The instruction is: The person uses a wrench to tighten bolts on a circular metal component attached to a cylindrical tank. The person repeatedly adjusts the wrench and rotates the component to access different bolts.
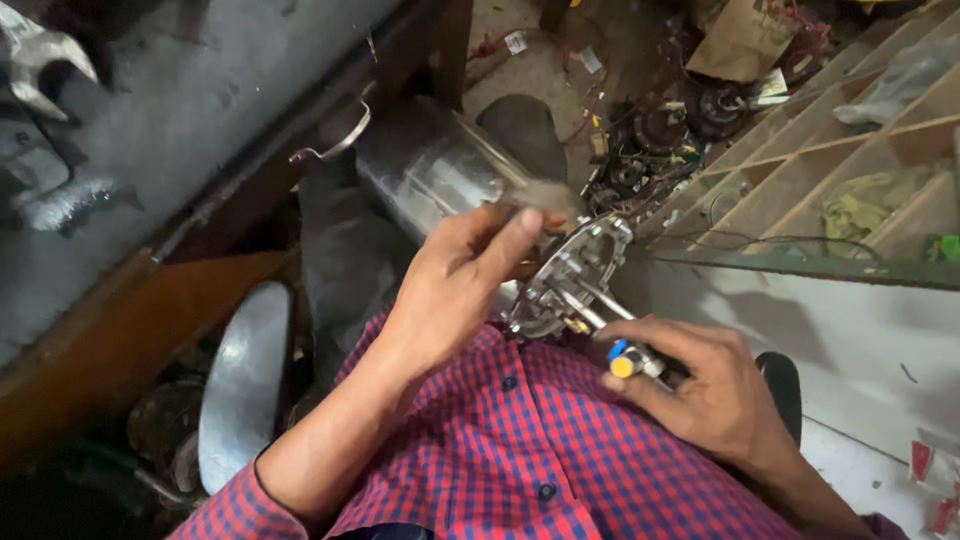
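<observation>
A shiny steel cylinder [425, 165] lies tilted across my lap, its end toward me. A metal flange plate with rods and fittings [580, 268] sits at that end. My left hand [455, 280] grips the cylinder's end beside the plate, thumb pressed toward the rim. My right hand [705, 385] holds a tool with a blue and yellow handle end [622, 362], its shaft reaching to the plate. My red and blue checked shirt [520, 450] fills the lower middle.
A grey workbench [150, 110] with a large spanner [35, 60] lies at the upper left. A round metal lid [240, 385] leans at the lower left. Wooden shelf compartments [840, 160] stand at the right, with motor parts [650, 140] and scraps on the floor.
</observation>
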